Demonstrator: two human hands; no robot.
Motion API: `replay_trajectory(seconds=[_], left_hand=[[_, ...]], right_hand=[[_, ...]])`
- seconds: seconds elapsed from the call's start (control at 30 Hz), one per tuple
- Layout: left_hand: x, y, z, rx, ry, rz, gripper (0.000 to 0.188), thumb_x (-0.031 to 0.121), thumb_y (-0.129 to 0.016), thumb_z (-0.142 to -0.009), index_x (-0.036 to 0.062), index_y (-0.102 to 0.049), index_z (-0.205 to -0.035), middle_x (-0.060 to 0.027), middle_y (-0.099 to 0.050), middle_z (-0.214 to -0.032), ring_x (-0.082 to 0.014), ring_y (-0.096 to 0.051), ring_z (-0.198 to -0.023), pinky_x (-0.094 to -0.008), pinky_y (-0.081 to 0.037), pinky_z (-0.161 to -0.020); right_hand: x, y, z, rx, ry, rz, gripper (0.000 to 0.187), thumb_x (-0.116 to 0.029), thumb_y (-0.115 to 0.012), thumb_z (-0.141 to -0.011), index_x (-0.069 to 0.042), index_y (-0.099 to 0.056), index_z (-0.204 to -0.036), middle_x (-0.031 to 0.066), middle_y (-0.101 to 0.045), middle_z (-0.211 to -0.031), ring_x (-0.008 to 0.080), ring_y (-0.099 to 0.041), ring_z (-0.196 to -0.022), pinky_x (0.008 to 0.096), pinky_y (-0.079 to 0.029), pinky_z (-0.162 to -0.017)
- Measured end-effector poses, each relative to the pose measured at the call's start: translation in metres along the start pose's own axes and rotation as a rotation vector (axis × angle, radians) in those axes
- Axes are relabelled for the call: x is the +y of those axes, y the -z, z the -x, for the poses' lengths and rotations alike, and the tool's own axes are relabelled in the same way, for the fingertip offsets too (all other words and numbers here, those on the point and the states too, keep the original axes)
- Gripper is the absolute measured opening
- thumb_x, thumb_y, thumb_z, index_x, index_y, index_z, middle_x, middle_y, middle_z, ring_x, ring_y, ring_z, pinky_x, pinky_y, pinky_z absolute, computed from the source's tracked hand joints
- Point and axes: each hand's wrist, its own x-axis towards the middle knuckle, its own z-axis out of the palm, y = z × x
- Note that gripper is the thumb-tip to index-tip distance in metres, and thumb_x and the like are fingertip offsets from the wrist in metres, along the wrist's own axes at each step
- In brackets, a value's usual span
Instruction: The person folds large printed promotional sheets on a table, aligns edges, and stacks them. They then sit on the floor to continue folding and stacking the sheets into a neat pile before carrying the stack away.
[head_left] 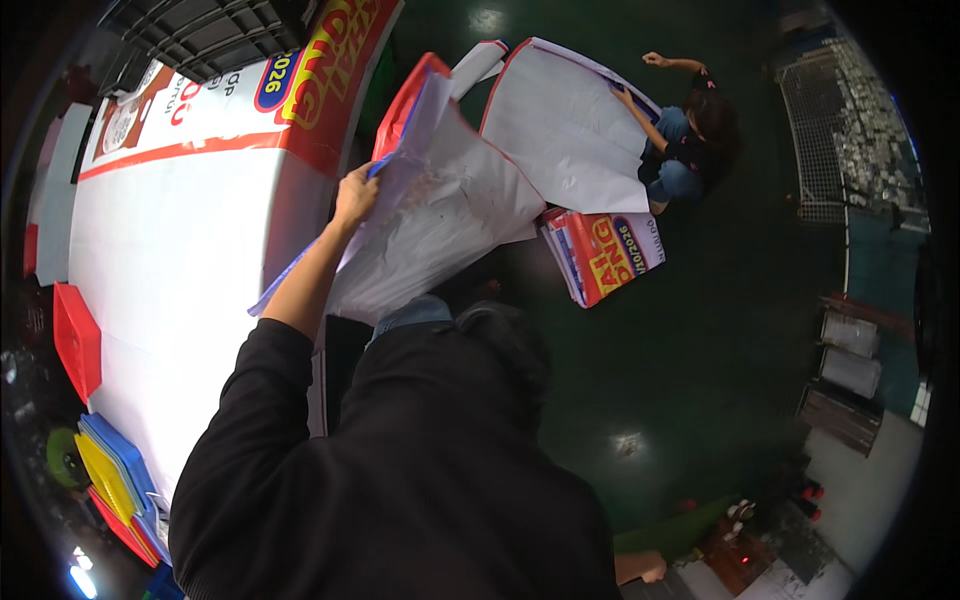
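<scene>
I've L hand (pixel 357 198) gripping the white sheet (pixel 450 205) by its edge, beside the white-topped stand (pixel 170 250); R hand (pixel 645 567) state: can't tell. Prob. sheet-lifting step; next likely needs 2 hands.

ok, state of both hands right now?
Left hand: closed, holding the edge of a large white sheet.
Right hand: low in the frame; can't tell whether open or closed.

Creased white sheet (pixel 450 215) looking like thin plastic with a soft sheen, white covering (pixel 170 230) looking smooth, black sleeve (pixel 250 400) showing matt cloth, dark green floor (pixel 650 370) gleaming smooth, black crate (pixel 215 38) looking like rigid plastic
</scene>
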Motion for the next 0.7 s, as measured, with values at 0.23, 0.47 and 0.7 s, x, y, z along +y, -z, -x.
replay_trajectory(seconds=[0.23,0.47,0.7], left_hand=[[0.096,-0.038,0.089,-0.179,-0.320,-0.409,0.037,0.019,-0.060,-0.080,0.0119,-0.057,-0.116,-0.0211,-0.064,-0.081,-0.0385,-0.062,-0.074,-0.0467,-0.049,-0.067],[0.105,-0.100,0.184,-0.528,-0.471,-0.576,0.042,0.021,-0.057,-0.081,0.0092,-0.051,-0.121,-0.0193,-0.063,-0.074,-0.0314,-0.064,-0.064,-0.0420,-0.049,-0.057],[0.089,-0.065,0.192,-0.835,-0.340,-0.238,0.055,0.049,-0.044,-0.091,0.0033,-0.056,-0.119,-0.0221,-0.063,-0.099,-0.0315,-0.065,-0.085,-0.0386,-0.050,-0.071]], right_hand=[[0.050,-0.114,0.129,-0.473,-0.122,0.488,0.054,-0.041,-0.052,-0.088,-0.007,-0.041,-0.128,0.0136,-0.042,-0.120,0.0287,-0.042,-0.111,0.0455,-0.045,-0.078],[-0.017,-0.319,0.415,-1.691,0.203,0.370,0.083,-0.053,-0.056,-0.085,-0.011,-0.019,-0.146,0.0191,-0.025,-0.146,0.0371,-0.027,-0.134,0.0556,-0.042,-0.089],[0.027,-0.369,0.519,-1.438,1.042,0.888,0.029,-0.018,-0.064,-0.077,0.002,-0.062,-0.098,0.0229,-0.065,-0.091,0.0274,-0.065,-0.094,0.0349,-0.050,-0.075]])
